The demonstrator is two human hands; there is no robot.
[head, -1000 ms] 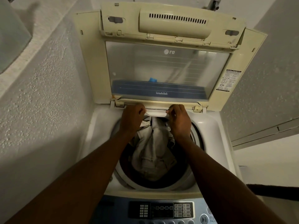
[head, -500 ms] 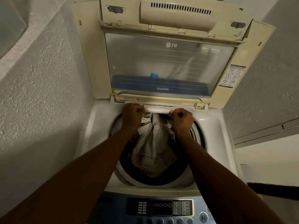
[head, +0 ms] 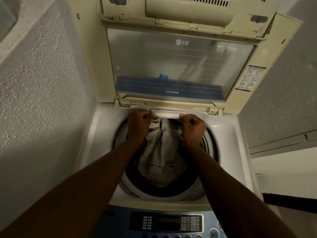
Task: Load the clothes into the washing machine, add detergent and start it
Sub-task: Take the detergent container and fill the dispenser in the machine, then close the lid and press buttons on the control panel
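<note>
Clothes point(head: 161, 160) sit in the drum; we judge loading done. Left hand point(head: 139, 126) and right hand point(head: 193, 128) each pinch the detergent drawer point(head: 167, 114) (rear rim). Next: detergent in.

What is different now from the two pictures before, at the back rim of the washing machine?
Little changed. The left hand and right hand keep gripping the ends of the white drawer at the rear of the opening; whether it slid is unclear. The camera came closer. The beige clothes lie in the drum and the lid stands open, as before.
</note>
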